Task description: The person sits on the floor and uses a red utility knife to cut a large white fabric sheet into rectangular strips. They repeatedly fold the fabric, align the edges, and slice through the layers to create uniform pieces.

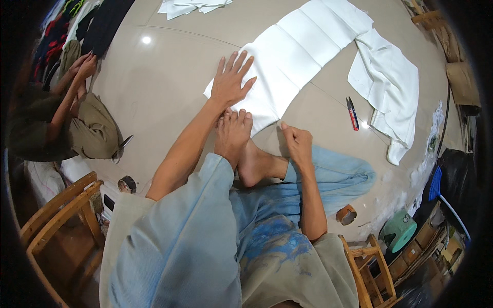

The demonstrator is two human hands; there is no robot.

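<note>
A long strip of white cloth, marked with crosswise creases, lies on the floor ahead of me. My left hand rests flat on its near left part, fingers spread. Beside the cloth's near corner, my right hand is closed with the thumb uppermost; whatever its curled fingers hold, if anything, is hidden. My bare foot is at the cloth's near edge, between my hands. To the right lie thread snips with red and dark handles. A crumpled white cloth piece extends from the strip's far right end.
At the left sits another person, both hands on dark fabric, with scissors nearby. More white cloth lies far off. Tape rolls and wooden stools flank me. A green roll and blue brush are at right.
</note>
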